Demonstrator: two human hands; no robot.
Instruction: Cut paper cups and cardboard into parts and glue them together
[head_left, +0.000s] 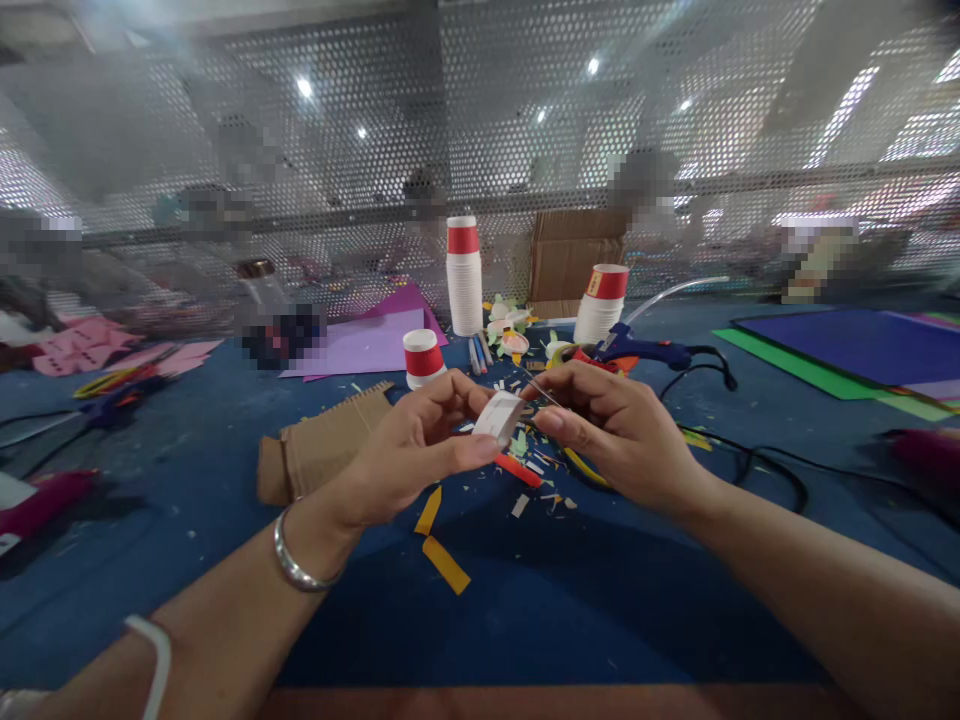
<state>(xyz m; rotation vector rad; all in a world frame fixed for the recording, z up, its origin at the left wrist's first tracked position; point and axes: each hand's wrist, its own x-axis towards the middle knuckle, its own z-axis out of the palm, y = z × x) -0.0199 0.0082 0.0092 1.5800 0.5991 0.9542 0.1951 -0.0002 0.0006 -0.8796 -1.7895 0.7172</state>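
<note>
The white piece (499, 418) is held in the air above the middle of the counter (570, 620), well back from its near edge. It is small and looks like a short curved band, matt and pale, with a broad face turned to the person and a greyer shade along its right side. Faint marks show on that face, too small to read, and fingers hide its left end.

The left hand (424, 440) has its grip clamped on the piece, the thumb along the lower edge and fingers behind. The right hand (611, 425) has its grip together on a thin stick (541, 388) that slants up past the piece; whether stick and piece touch cannot be told.

Below the hands lie paper scraps (520, 506) and an orange-red strip (523, 471). Nearer the counter's near edge are two yellow strips (446, 565). Cardboard (330, 440) lies left of the left hand. Toward the far edge stand a tall cup stack (466, 290) and, to its right, a shorter, tilted one, with a blue glue gun (645, 348) just in front.
</note>
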